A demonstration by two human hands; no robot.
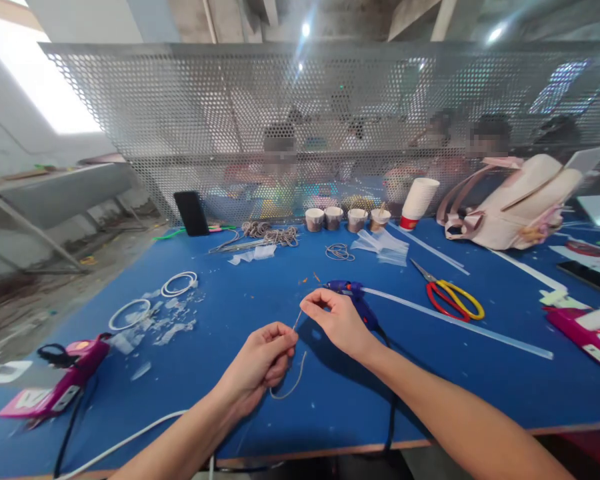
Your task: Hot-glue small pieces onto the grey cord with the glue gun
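Observation:
Above the front middle of the blue table, my left hand (263,360) is closed on a thin grey cord (301,373), whose loose end curls down below the fingers. My right hand (336,319) pinches the short upper stretch of the cord, so a small length runs between both hands. Just behind my right hand lies a blue hot glue gun (363,307), partly hidden by it. From the gun's back a long clear glue stick (460,323) reaches to the right. Scissors (450,297) with one red and one yellow handle rest beyond that stick.
Paper cups (357,220) and bundles of grey cord (275,233) stand along the perforated metal screen (190,113). White rings (130,315) and plastic scraps lie left. Pink power strips (75,373) sit at both sides. A pale backpack (515,207) is at the back right.

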